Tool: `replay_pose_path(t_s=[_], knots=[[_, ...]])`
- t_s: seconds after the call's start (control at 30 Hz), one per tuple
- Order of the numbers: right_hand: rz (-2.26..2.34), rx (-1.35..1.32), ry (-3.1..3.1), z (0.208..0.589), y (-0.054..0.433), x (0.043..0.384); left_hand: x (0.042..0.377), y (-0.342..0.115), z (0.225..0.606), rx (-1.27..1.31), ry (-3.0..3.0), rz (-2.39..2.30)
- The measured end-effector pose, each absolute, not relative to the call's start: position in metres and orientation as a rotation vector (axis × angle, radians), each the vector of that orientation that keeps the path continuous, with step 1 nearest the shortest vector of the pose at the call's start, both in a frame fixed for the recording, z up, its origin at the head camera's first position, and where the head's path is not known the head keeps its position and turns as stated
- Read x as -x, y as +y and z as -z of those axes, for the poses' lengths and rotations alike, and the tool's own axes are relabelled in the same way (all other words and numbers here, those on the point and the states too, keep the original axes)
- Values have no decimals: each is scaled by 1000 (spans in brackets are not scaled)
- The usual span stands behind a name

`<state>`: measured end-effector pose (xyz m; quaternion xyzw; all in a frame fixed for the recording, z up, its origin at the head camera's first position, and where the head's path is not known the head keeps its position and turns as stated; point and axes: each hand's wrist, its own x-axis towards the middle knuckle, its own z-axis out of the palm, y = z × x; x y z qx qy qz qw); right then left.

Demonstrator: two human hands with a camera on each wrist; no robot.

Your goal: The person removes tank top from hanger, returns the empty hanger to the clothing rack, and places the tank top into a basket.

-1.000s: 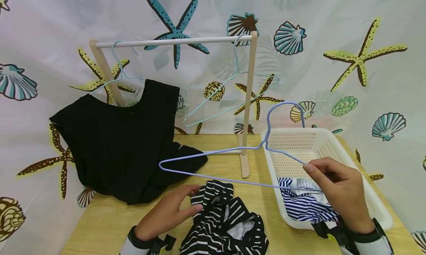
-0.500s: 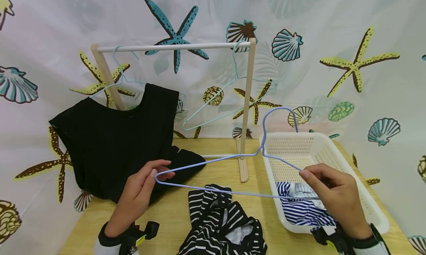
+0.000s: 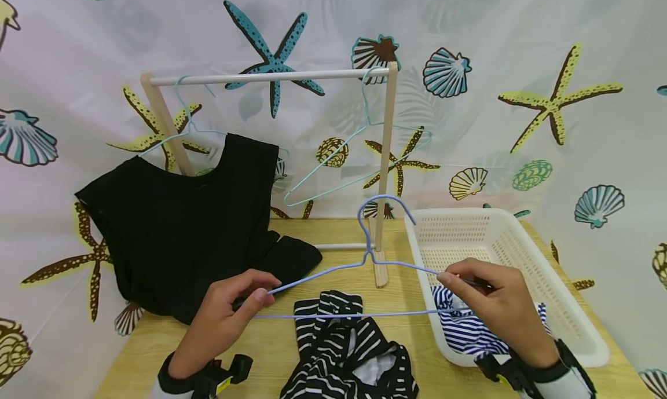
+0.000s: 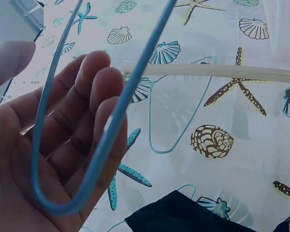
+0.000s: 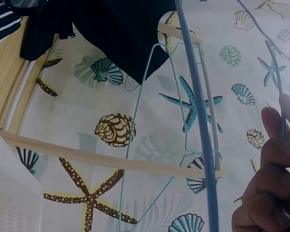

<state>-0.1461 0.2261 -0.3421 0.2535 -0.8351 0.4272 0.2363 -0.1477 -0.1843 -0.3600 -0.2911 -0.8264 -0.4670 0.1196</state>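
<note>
A blue wire hanger (image 3: 369,251) is held level above the table, its hook pointing up. My right hand (image 3: 492,306) pinches its right shoulder between thumb and fingers. My left hand (image 3: 229,315) is at the hanger's left end, fingers loosely bent around the bend; in the left wrist view the hanger's rounded end (image 4: 63,209) lies across the palm, with the thumb apart from the wire. Below the hanger, a black-and-white striped garment (image 3: 333,358) lies crumpled on the table (image 3: 292,352).
Behind stands a clothes rack (image 3: 271,77) with a black sleeveless top (image 3: 182,231) on a hanger at left and a bare mint hanger (image 3: 325,154) at right. A white basket (image 3: 563,295) on the right holds blue-and-white striped clothing (image 3: 464,329). A seashell-print curtain (image 3: 469,17) hangs behind.
My left hand has come up from beside the striped garment to the hanger's left end. My right hand has brought the hanger left and lower, its hook now in front of the rack post.
</note>
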Motion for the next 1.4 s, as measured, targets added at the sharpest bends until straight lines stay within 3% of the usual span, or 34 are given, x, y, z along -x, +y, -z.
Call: replay_pose_path(t_s=[0.8, 1.4], knots=[[-1150, -746, -2299, 344, 224, 151, 149, -181, 368, 975, -2374, 1319], [-1130, -866, -2353, 342, 222, 155, 151, -186, 369, 889, -2362, 1286]])
